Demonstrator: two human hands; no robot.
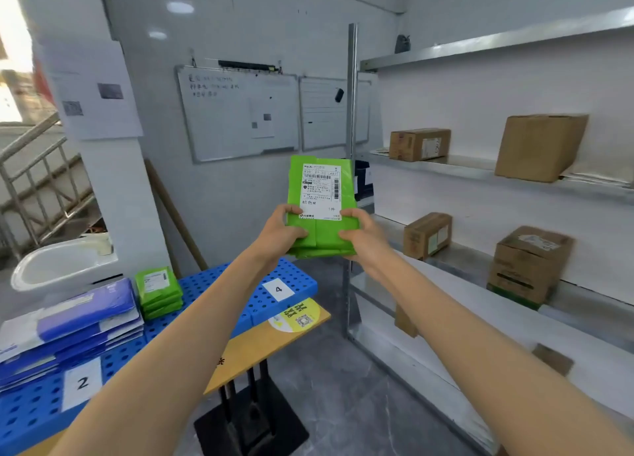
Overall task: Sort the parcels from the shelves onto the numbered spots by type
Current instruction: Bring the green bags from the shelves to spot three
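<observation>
Green parcel [320, 195] held upright in both hands, mid-frame.

The left hand [279, 232] and right hand [365, 236] each clamp a lower corner, thumbs on the front and fingers curled round the edges. The label faces the camera, and a shelf post rises behind the parcel's right edge. At lower left the desk [267, 342] carries a blue mat [298, 279]. On it a green stack [158, 292] sits beside blue parcels [79, 322], which lie above tag 2 [82, 383]. Tag 4 [278, 289] (a white square) lies near the mat's right edge. Grey floor [343, 387] runs between the desk and the shelves [463, 167] at right, where boxes [419, 144] stand well apart.
</observation>
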